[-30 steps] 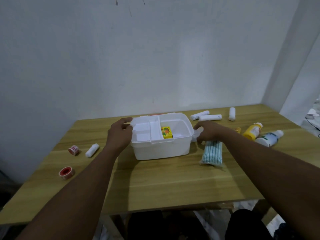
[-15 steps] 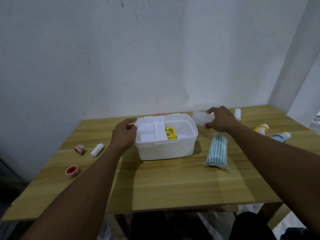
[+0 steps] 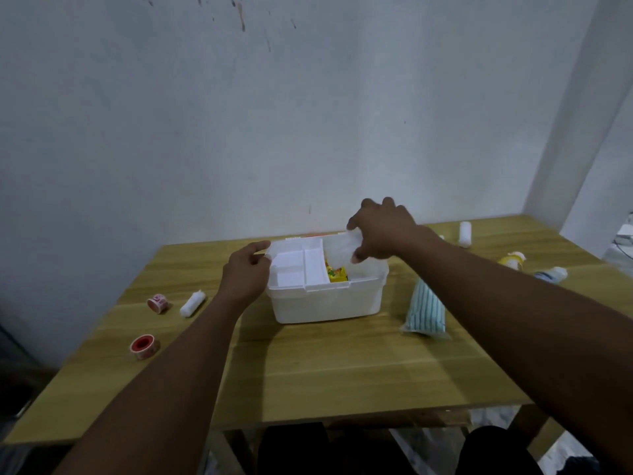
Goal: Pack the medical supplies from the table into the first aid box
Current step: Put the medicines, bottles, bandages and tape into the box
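Now the right hand, off at the table's far side half a second ago, is hovering over the first aid box, gripping a white packet above the open compartment. Left hand is still curling round the box's left rim.

A lidless white plastic first aid box stands on the wooden desk, a small yellow carton inside; a white translucent packet hangs over its right compartment.
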### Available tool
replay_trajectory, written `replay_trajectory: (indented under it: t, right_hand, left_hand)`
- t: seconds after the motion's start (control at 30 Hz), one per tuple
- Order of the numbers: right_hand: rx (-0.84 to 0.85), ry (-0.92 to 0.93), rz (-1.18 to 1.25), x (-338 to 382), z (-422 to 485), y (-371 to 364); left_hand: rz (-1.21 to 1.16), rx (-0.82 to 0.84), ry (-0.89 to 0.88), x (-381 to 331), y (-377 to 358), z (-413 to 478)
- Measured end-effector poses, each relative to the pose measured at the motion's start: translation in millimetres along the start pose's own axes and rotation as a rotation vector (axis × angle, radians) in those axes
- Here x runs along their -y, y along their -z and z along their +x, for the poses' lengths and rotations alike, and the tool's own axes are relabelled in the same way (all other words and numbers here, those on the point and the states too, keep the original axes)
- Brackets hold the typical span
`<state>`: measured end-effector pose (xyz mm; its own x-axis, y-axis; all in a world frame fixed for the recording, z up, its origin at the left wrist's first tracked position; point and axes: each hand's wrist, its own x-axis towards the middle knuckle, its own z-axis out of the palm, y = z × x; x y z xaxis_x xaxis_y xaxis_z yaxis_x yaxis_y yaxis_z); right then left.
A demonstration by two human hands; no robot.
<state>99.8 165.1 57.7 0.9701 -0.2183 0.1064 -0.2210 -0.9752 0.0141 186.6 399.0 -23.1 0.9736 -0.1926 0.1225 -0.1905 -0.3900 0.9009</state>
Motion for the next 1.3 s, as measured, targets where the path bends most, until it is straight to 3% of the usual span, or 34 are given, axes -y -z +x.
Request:
replay_trajectory:
  t: [0.13,0.6,0.93,1.3]
  right_hand:
    - [0.017,-0.008,-0.025,16,5,-20]
    - [0.114,-0.220,0.401,30,17,-36]
    - [0.099,-0.423,1.004,34,14,-39]
    - [0.061,-0.354,0.973,20,8,-36]
  left_hand:
    - [-0.012,0.007,-0.005,2,0,1]
    - [-0.038,-0.001,0.006,3,-3,-2]
    - [-0.069,-0.006,0.004,6,-4,0]
    - [-0.121,0.044,0.029,7,-10,1]
